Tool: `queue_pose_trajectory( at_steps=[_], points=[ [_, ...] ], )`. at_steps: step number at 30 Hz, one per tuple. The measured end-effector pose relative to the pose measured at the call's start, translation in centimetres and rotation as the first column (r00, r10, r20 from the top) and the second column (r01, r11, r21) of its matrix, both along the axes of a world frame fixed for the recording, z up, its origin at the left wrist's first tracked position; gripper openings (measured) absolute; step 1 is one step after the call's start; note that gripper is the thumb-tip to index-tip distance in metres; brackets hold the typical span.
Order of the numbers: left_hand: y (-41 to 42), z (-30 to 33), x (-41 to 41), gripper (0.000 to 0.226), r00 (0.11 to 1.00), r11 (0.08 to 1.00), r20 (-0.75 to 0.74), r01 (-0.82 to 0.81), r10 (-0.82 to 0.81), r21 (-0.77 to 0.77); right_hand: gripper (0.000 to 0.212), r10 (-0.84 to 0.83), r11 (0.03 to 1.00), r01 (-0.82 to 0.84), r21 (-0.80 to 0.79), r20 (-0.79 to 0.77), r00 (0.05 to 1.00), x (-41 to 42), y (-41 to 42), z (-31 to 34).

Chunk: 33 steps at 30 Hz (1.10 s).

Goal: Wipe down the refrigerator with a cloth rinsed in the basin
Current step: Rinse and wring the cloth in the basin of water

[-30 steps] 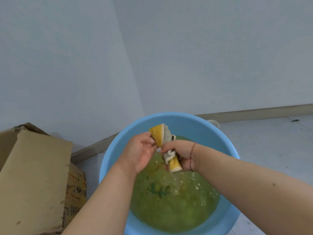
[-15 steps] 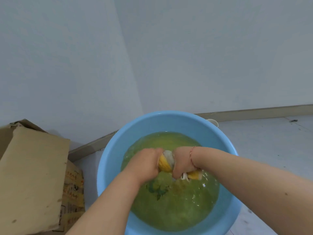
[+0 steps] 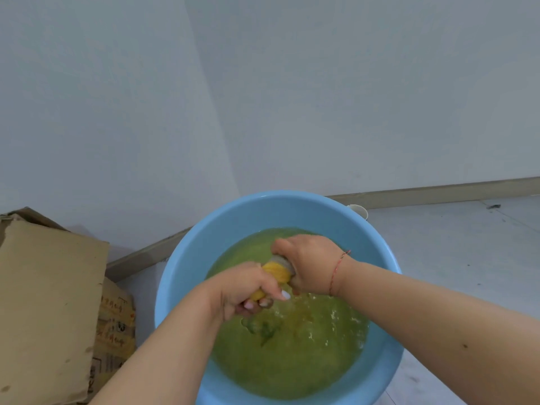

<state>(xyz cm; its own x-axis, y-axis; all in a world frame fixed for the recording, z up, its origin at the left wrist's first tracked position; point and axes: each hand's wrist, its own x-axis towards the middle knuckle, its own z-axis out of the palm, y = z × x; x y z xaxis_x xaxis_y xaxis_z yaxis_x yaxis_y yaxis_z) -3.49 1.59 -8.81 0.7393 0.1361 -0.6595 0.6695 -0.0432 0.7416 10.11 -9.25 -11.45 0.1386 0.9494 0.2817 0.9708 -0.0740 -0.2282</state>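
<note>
A round blue basin (image 3: 187,270) stands on the floor, filled with greenish, rippling water. Just above the water, both hands hold a twisted yellow and white cloth (image 3: 277,270). My left hand (image 3: 242,289) grips its lower, nearer end, fingers curled under it. My right hand (image 3: 309,263) grips the far end, knuckles up, a thin red string around the wrist. Most of the cloth is hidden inside the two fists. The refrigerator is not in view.
Brown cardboard boxes (image 3: 49,311) stand at the left, close to the basin. Pale walls meet in a corner behind it, with a baseboard (image 3: 438,190) along the floor. A small white object (image 3: 358,210) peeks out behind the basin's far rim. Light floor stretches to the right.
The hands brought the cloth down from above the basin to just over the water. My right hand has since turned knuckles-up and moved farther away, and the cloth is twisted tighter between the fists.
</note>
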Motion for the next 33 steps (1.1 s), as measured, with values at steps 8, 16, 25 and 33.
queue_pose_trajectory(
  at_steps=[8, 16, 25, 33],
  points=[
    [0.7, 3.0, 0.2, 0.021, 0.980, 0.611, 0.196, -0.146, -0.016, 0.778, 0.072, -0.260, 0.965, -0.097, -0.242, -0.918, -0.299, 4.6, -1.4, 0.8],
    [-1.6, 2.3, 0.5, 0.016, 0.928, 0.019, -0.163, 0.180, -0.335, 0.983, 0.043, -0.338, 0.830, -0.276, -0.485, -0.831, 0.442, 1.7, -0.8, 2.6],
    [-0.7, 0.3, 0.9, 0.049, 0.994, 0.865, -0.071, 0.105, -0.080, 0.490, 0.045, -0.024, 0.949, 0.085, -0.304, 0.200, 0.980, -2.0, -0.5, 1.8],
    [1.0, 1.9, 0.1, 0.037, 0.922, 0.951, 0.257, -0.307, 0.291, 0.025, 0.028, -0.446, 0.865, 0.261, -0.428, -0.417, 0.792, -0.7, -0.3, 1.8]
  ],
)
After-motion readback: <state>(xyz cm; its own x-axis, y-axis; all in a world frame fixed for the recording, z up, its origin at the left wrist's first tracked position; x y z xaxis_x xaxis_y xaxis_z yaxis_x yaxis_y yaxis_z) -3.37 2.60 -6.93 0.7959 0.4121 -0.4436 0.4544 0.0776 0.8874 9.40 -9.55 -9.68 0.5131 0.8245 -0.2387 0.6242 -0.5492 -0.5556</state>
